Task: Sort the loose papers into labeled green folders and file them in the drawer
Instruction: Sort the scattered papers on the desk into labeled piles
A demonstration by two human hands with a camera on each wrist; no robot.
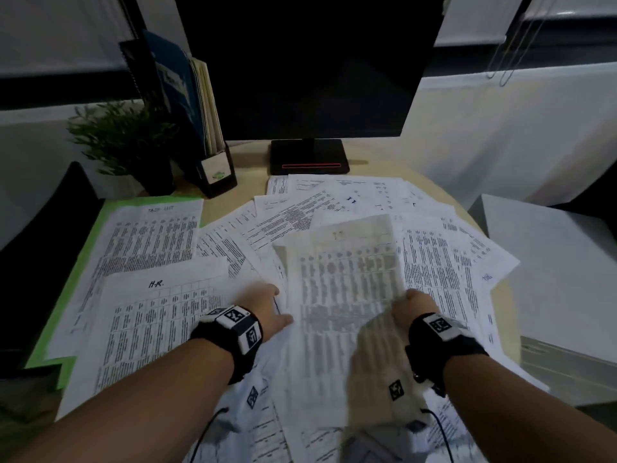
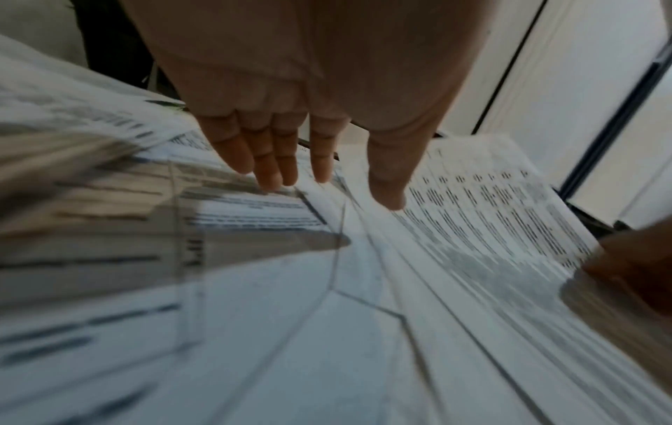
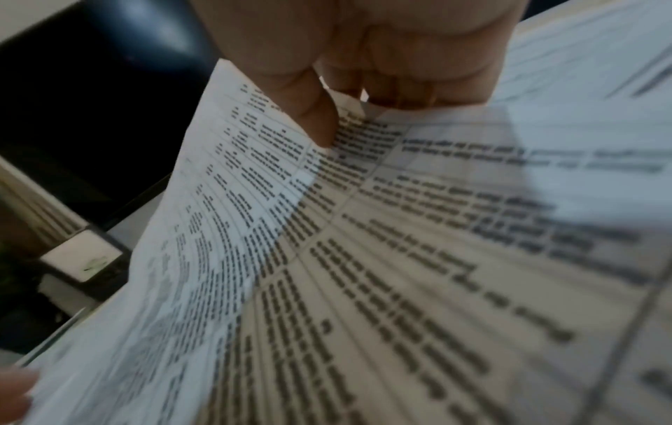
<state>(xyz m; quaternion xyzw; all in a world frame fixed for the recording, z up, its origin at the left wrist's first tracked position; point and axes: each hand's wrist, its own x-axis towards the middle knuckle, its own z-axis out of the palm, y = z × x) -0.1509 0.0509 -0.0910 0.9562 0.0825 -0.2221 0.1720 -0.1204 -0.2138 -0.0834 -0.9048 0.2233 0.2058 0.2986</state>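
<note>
— Surface first?
— One pale wood counter [image 1: 434,182] in a dim room. A black monitor [image 1: 310,61] stands at the back on a base with a red strip. Back left: a potted plant [image 1: 123,142] and a black file holder [image 1: 217,175] with booklets upright in it.

— Papers?
— Loose papers [image 1: 334,202], printed tables, fanned across the middle and right. Left side: one green folder [image 1: 83,262] lying flat, two sheets on it, the nearer headed "H.R." [image 1: 157,315].

— Hands?
— Right hand [image 1: 414,309]: thumb on top, fingers curled beneath, pinching the near right edge of one table sheet [image 1: 347,279], which is raised above the pile and blurred. Left hand [image 1: 272,310]: fingers [image 2: 269,161] straight and relaxed, just over the papers beside that sheet's left edge; thumb spread wide, gripping nothing. I cannot tell whether the fingertips touch the paper.

— Drawer?
— Cannot tell from here.
</note>
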